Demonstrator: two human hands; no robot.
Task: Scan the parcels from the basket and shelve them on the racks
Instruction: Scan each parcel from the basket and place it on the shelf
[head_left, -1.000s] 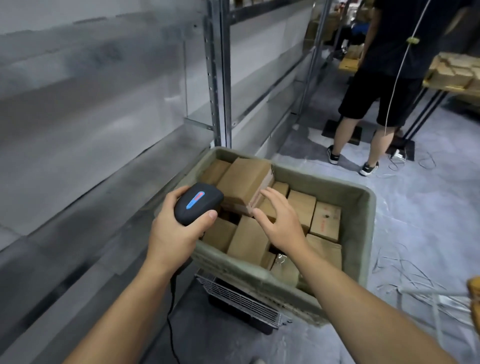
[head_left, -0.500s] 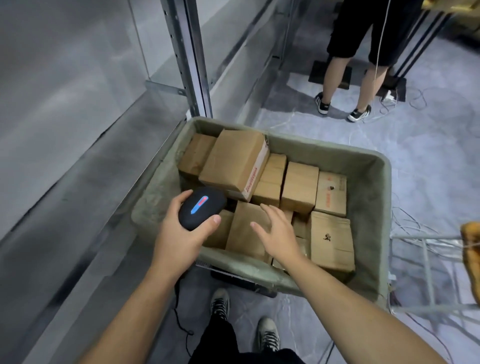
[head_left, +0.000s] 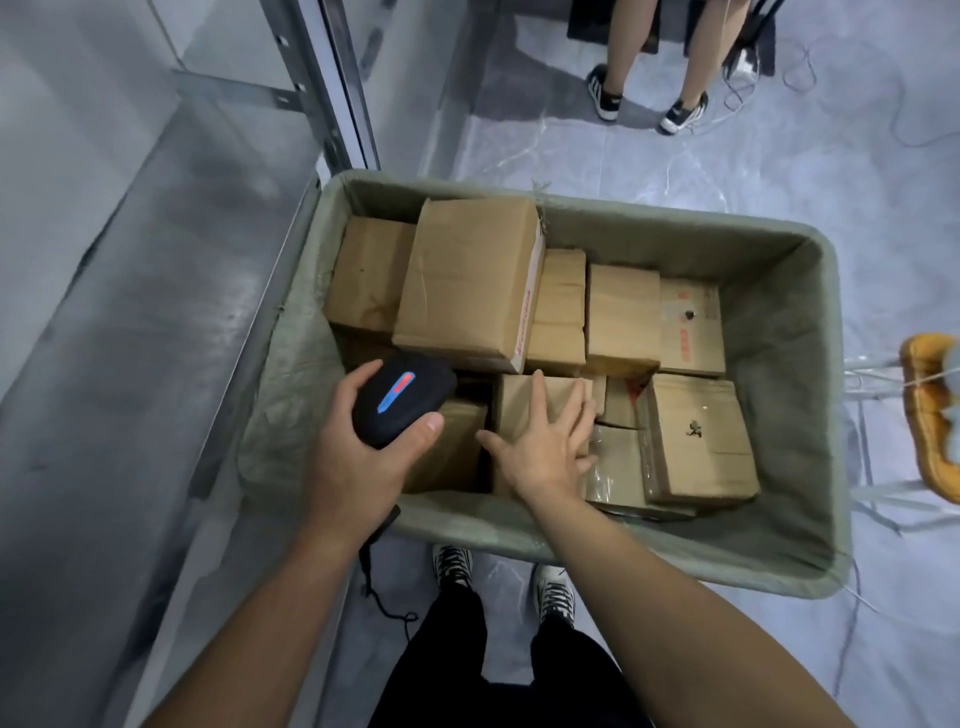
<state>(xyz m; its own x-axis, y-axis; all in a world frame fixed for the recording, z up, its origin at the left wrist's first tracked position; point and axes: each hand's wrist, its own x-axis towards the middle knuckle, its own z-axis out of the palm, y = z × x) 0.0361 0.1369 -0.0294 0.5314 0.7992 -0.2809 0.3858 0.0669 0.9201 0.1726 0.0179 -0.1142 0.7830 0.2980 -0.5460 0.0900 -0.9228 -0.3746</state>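
Note:
A grey-green fabric basket (head_left: 789, 545) stands on the floor and holds several brown cardboard parcels. My left hand (head_left: 353, 467) grips a black barcode scanner (head_left: 402, 397) with a blue and red strip, held over the basket's near left part. My right hand (head_left: 545, 447) lies flat with spread fingers on a small parcel (head_left: 522, 402) near the basket's front. A large parcel (head_left: 470, 280) lies on top at the back left. Another parcel (head_left: 698, 441) sits at the front right.
A grey metal rack shelf (head_left: 156, 312) with an upright post (head_left: 343, 88) runs along the left, touching the basket. Another person's legs (head_left: 649, 67) stand beyond the basket. Loose cables lie on the floor at the right, near an orange object (head_left: 930, 410). My own feet (head_left: 504, 577) are below the basket.
My view has tilted down over the basket. My right hand has come down flat onto the small front parcel. The scanner hand stays over the basket's left part.

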